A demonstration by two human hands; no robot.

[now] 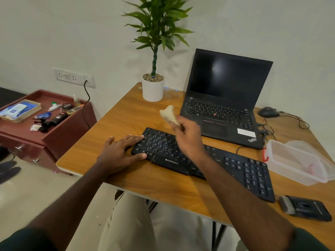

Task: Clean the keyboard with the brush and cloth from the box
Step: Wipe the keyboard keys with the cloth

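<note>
The wooden worktop (126,115) fills the middle and right of the frame. On it, at upper right, an open black laptop (224,98) stands with a dark screen, and a white potted plant (153,89) sits to its left at upper centre. The black keyboard (199,162) lies slanted across the centre, running down toward the lower right. A clear plastic box (293,162) sits at the right edge, just beyond the keyboard's far end, its lid beside it. The black brush (306,208) lies on the worktop at lower right, near the keyboard's lower corner and well apart from both hands. The left hand (119,153) rests flat, fingers straight, its grip apart, touching the keyboard's left end. The right hand (188,140) is raised above the keyboard's middle, its grip clamped on a pale cloth (169,115), which sticks up above the fingers, clear of the keys.
</note>
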